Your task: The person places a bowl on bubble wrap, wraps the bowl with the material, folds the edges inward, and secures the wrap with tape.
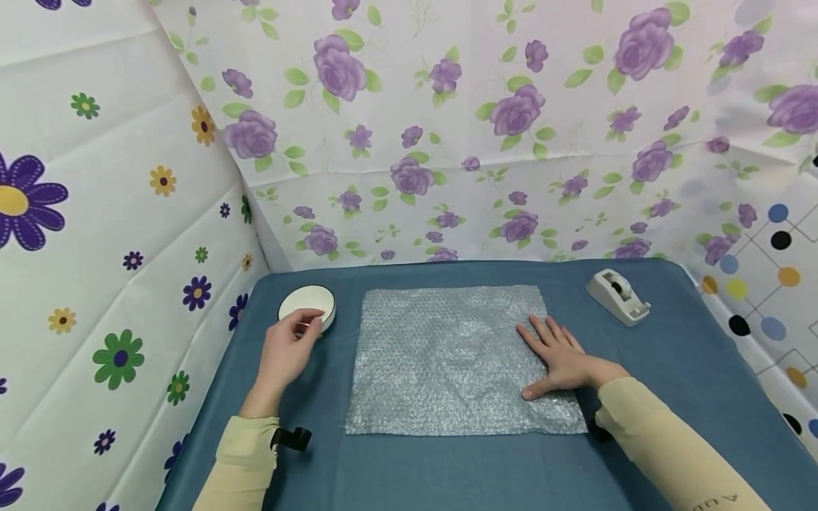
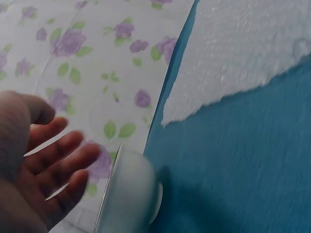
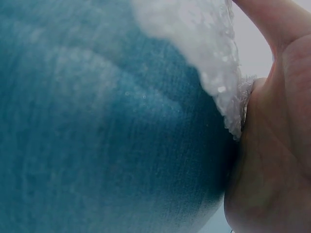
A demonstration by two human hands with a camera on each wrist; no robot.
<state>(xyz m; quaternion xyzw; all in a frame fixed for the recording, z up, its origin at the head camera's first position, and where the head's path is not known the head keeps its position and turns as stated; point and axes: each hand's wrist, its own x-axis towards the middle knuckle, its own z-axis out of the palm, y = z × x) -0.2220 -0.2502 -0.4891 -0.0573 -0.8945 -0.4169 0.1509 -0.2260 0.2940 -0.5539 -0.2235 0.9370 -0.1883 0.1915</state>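
A white bowl [image 1: 307,299] with a dark rim stands upright near the table's far left corner. My left hand [image 1: 292,346] hovers at its near side, overlapping the rim in the head view. In the left wrist view the loosely bent fingers [image 2: 63,165] hold nothing, and the bowl [image 2: 129,189] shows beside them. A sheet of clear bubble wrap [image 1: 447,362] lies spread out in the middle of the table. On its right edge rests my right hand [image 1: 559,358], palm down with fingers spread. The right wrist view shows the bubble wrap [image 3: 194,34] next to that palm.
A white tape dispenser [image 1: 618,297] sits toward the back right of the blue-covered table [image 1: 447,472]. Floral curtains [image 1: 409,128] hang right behind the table and along its left side. A dotted sheet [image 1: 773,312] borders the right side.
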